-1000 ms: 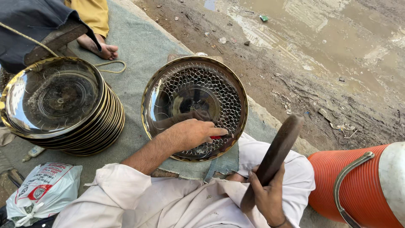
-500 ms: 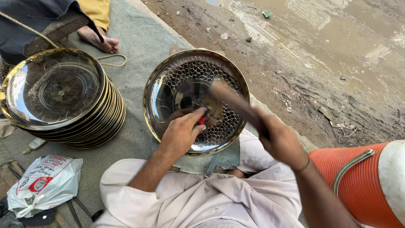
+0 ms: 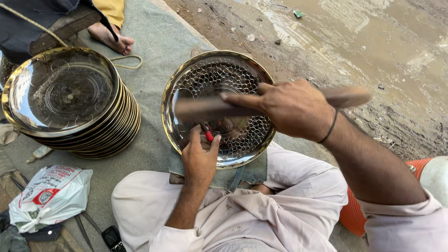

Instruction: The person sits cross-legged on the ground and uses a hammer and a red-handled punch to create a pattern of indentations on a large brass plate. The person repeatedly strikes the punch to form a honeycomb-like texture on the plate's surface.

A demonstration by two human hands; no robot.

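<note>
Hammer over the patterned brass tray

Right hand [image 3: 291,108] clenches a wooden mallet [image 3: 210,108] above the tray [image 3: 186,74]; left hand [image 3: 199,156] pinches a red-tipped punch [image 3: 208,136] against it.

Our left hand [image 3: 199,158] pinches a small red-tipped punch [image 3: 208,135] upright on the patterned metal plate [image 3: 186,79]; our right hand [image 3: 291,108] grips a wooden mallet [image 3: 205,108] above it.

left: stack of plates [image 3: 70,100] just beside patterned plate [image 3: 219,107], narrow mat gap | right: muddy ground [image 3: 354,51] open | above plate: wooden mallet [image 3: 261,105] crosses | near: white-clothed legs [image 3: 242,210] block
</note>
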